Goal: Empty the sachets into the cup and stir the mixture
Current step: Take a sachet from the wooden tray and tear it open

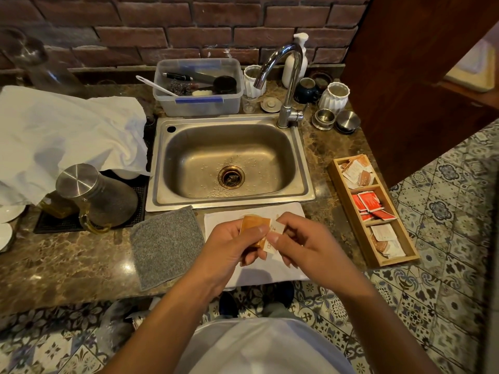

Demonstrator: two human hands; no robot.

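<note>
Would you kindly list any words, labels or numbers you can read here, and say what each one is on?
No text can be read for certain.
Sachet pinched between the left hand and right hand: faint print, too blurred to read.
Sachets in the wooden tray: printed marks, too small to read.
Pump bottle by the tap: no label shows.

No legible text anywhere. Orange-and-white paper sachet (263,233), pinched between left hand (232,244) and right hand (302,242): faint printed marks on its white part, too small and blurred to read. White, orange and red sachets in the wooden three-compartment tray (339,182), right: print visible, unreadable.
</note>
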